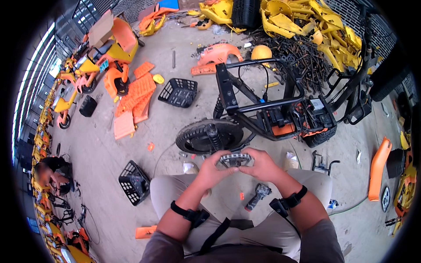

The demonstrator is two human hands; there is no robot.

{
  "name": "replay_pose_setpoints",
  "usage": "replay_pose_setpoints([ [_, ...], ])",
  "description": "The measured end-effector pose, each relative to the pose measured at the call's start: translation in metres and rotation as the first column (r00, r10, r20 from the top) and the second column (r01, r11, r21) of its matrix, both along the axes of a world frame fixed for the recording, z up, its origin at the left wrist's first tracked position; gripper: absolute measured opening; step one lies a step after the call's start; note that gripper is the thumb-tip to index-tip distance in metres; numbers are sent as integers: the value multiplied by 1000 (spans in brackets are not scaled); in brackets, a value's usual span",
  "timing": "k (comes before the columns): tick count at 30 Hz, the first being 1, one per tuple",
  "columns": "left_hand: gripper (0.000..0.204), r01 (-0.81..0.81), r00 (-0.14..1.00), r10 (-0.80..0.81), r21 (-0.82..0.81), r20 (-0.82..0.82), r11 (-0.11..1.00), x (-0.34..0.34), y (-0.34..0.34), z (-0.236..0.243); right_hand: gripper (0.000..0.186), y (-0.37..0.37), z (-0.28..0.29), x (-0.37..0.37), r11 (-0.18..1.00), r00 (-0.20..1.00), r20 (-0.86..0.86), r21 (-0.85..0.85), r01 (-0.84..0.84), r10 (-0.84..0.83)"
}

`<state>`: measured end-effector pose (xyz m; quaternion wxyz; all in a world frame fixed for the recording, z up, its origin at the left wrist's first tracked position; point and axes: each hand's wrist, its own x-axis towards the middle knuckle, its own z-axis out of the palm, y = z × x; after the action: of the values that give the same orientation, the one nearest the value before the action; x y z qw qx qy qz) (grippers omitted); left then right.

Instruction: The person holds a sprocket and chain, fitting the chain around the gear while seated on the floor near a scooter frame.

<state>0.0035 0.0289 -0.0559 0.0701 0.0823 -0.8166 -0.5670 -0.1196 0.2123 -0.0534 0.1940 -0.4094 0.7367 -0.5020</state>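
Between both hands, over my lap, I hold a dark metal part with a light, notched, curved edge point(235, 158); its exact kind does not show. My left hand point(212, 172) grips its left end, and my right hand point(262, 166) grips the right end, thumbs close together below it. Just beyond lies the rear wheel point(188, 138) of a stripped black scooter frame point(263, 106), with a shock absorber point(215, 139) standing at the wheel. On the floor between my legs rests a dark grey cordless power tool point(258, 197).
Black crates stand at left point(133, 184) and farther off point(177, 93). Orange panels point(137, 98) lie at far left, an orange strip point(378, 171) at right. Yellow body panels point(285, 19) and dark bolts or rods point(291, 55) are heaped behind. Another person point(55, 173) crouches at left.
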Motion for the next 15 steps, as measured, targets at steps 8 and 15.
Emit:
replay_pose_setpoints([
  [8,44,-10,1000,10,-12,26,1000,1,-3,1,40,-5,-3,2,992,998,54,115,-47,41],
  [15,53,50,992,-79,-262,-99,964,0,-2,-6,40,-6,-10,0,976,994,65,192,-97,86],
])
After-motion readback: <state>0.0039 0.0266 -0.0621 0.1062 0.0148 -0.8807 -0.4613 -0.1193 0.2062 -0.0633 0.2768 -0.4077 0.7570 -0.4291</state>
